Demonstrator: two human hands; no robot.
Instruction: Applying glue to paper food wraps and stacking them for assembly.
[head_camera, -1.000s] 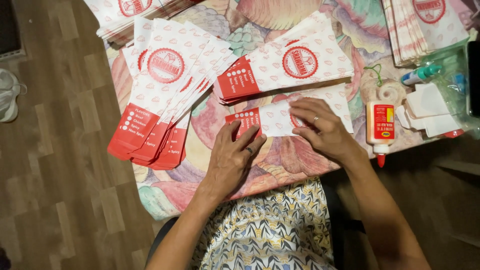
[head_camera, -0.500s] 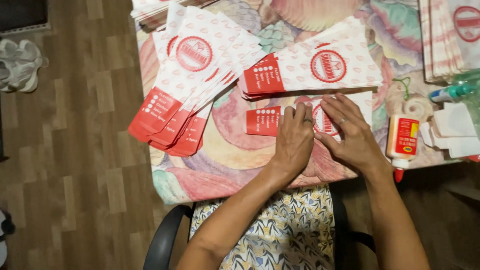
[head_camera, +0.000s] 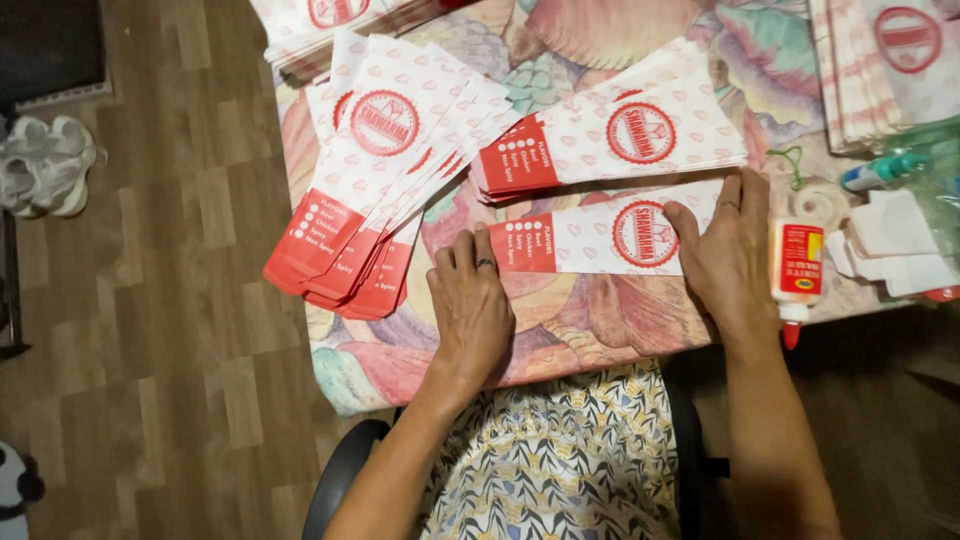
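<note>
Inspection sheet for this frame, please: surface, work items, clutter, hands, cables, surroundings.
Surface: table with floral cloth.
Work items: flat red-and-white paper sleeve under both hands; fanned pile to its left; stack just behind.
Clutter: glue bottle lying by the right hand; white folded pieces.
Hands: left hand and right hand flat, pressing the sleeve's ends.
Cables: nothing seen.
Surroundings: wood floor, shoes.

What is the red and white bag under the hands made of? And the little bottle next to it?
The bag looks like thin matte paper: it lies flat with sharp folded edges, both the left hand and the right hand pressing on it. The glue bottle looks like smooth white plastic with a red tip.
</note>
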